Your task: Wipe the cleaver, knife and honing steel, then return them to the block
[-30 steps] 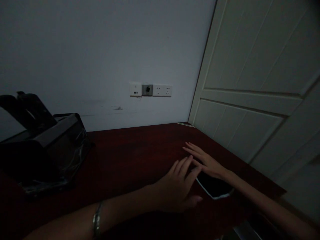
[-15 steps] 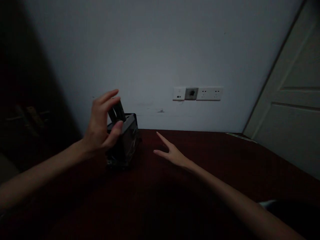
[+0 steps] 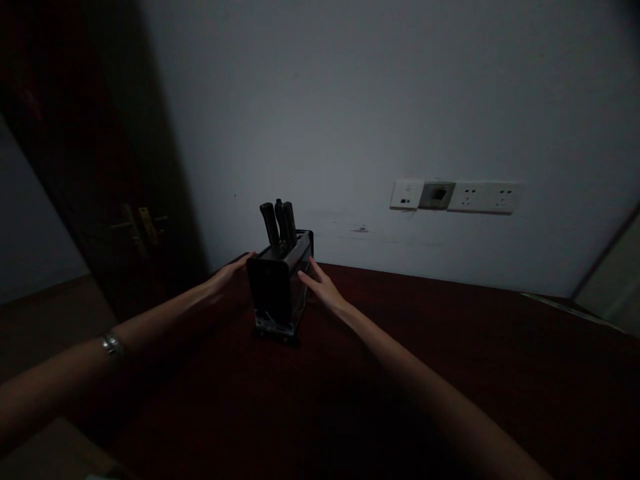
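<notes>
A dark knife block stands upright on the dark red table, left of the middle. Several black knife handles stick up from its top. My left hand lies along the block's left side, its fingertips partly hidden behind the top edge. At the right side my right hand presses its outstretched fingers and thumb to the block. Between them the two hands hold the block; no knife is in either hand.
Behind the table rises a pale wall with a row of sockets and switches. A dark door with a metal handle is at the left. The table's back edge meets the wall close behind the block.
My left hand has let go of the knife handles and moved down to the block's left side. My right hand has come from the open air to its right side. The view has turned left.
</notes>
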